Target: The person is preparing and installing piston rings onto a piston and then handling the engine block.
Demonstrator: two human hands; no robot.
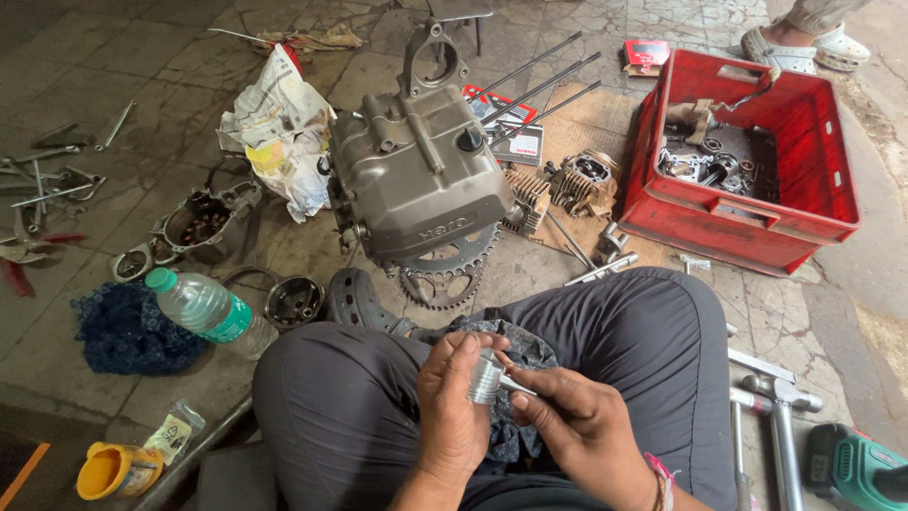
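Stone floor (161, 57) holds an engine (416, 180) at twelve o'clock; left hand (454, 402) grips a piston (485, 376), right hand (577, 421) pinches a small tool (515, 384) against it.

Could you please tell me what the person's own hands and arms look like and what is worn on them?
Both hands, the left hand and the right hand, are bare, with no gloves and no sleeves over the visible forearms. The right wrist wears a pink band beside a thin bracelet. No rings are visible.
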